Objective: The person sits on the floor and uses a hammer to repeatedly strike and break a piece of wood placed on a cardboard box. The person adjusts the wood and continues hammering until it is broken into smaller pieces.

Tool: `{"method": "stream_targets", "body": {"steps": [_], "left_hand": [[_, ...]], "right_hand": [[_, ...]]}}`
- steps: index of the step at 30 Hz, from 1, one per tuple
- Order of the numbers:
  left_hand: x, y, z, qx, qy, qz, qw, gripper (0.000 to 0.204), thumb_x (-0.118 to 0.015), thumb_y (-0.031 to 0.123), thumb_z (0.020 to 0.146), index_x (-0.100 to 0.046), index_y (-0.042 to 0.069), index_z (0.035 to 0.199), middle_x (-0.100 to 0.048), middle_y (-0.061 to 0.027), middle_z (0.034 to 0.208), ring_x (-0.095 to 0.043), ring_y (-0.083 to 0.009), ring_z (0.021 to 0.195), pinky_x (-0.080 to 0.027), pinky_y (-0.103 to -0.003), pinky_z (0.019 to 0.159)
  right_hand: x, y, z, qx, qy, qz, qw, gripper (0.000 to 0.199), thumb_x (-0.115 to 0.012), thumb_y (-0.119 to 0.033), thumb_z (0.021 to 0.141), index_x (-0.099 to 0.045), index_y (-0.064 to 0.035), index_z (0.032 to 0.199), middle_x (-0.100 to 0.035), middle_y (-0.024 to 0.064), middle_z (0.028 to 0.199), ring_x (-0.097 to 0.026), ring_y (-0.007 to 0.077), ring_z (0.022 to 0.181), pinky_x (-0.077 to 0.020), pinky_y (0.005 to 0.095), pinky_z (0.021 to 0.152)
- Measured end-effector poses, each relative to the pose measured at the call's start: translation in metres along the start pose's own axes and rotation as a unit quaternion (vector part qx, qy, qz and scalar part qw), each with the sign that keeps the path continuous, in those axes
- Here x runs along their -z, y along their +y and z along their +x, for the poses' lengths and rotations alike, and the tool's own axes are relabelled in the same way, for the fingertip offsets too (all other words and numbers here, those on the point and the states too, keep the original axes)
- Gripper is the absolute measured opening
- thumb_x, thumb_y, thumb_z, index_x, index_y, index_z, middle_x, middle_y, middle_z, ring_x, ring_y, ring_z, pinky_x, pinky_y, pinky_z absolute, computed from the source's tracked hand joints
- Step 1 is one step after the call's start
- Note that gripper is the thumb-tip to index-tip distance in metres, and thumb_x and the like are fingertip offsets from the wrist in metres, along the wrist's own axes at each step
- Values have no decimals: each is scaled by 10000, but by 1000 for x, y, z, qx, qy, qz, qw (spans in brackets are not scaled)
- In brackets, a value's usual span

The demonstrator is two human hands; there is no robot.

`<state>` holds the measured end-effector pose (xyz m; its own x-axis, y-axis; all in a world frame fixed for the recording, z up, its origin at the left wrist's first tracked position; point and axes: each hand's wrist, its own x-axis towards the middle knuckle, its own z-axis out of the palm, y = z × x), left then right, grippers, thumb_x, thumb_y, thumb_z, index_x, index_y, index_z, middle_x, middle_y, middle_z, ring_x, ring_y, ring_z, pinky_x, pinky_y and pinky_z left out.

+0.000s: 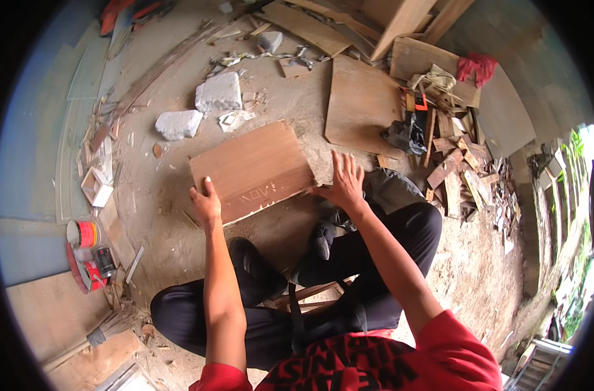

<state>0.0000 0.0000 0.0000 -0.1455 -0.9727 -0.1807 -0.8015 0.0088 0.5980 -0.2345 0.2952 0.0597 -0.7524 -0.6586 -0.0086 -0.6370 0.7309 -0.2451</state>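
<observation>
Brown wood is what both hands are on: a flat plywood board (251, 171) lies on the dusty ground (290, 98) just in front of the person's knees. Start at the left edge of the ground, where a red tin (82, 233) and a small dark can (104, 260) stand beside a thin brush (108, 329), well apart from the board. A small white box (96, 187) sits a bit higher up. Next comes the left hand (206, 203). It rests on the near left corner of the board, fingers curled down loosely, thumb at the edge, gripping nothing else. Pressing flat there would, I think, stop the board from sliding on the grit. Past the far left corner of the board lie two white stone chunks (206, 104), near it but not touching, so the board should not be pushed that way. The right hand (342, 182) is spread wide open, palm down, at the right edge of the board, fingers pointing away. Keeping both hands level looks like the best way to hold the board steady. Beyond it a bigger wood sheet (359, 104) lies flat. At the right side of the ground a heap of wood scraps (457, 166) and a black bag (408, 133) crowd close, and a red cloth (477, 66) sits above them.
</observation>
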Motion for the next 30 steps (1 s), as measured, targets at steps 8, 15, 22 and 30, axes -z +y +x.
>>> {"method": "stream_targets", "body": {"steps": [8,15,22,30], "left_hand": [[-46,61,-89,-370,77,143,915,676,-545,458,960,-392,40,1469,-304,-225,1573,-266,-381,1477,-151,-636,1182],[-72,90,-134,-309,-61,260,913,907,-415,664,948,-164,78,1593,-86,-234,1655,-34,-371,1544,6,-681,1162],[-69,105,-123,-274,-151,258,914,973,-432,708,927,-45,138,1614,43,-172,1677,77,-333,1548,46,-662,1165],[-68,98,-124,-270,-131,262,917,990,-444,720,913,-60,135,1614,26,-181,1676,58,-345,1548,32,-663,1168]], "right_hand": [[-7,98,-20,-132,-147,91,976,259,-654,-120,729,-727,49,912,-708,273,987,-696,431,959,-579,470,807],[87,80,-17,-110,-155,178,966,216,-598,-52,691,-694,109,799,-687,309,798,-717,427,852,-579,479,773],[81,125,50,-170,22,229,958,346,-717,-220,763,-719,96,905,-693,330,939,-710,416,951,-586,446,829],[90,242,-68,-258,70,56,962,1028,-820,-566,703,-390,5,1442,-519,289,1326,-522,444,1245,-451,481,1029]]}}
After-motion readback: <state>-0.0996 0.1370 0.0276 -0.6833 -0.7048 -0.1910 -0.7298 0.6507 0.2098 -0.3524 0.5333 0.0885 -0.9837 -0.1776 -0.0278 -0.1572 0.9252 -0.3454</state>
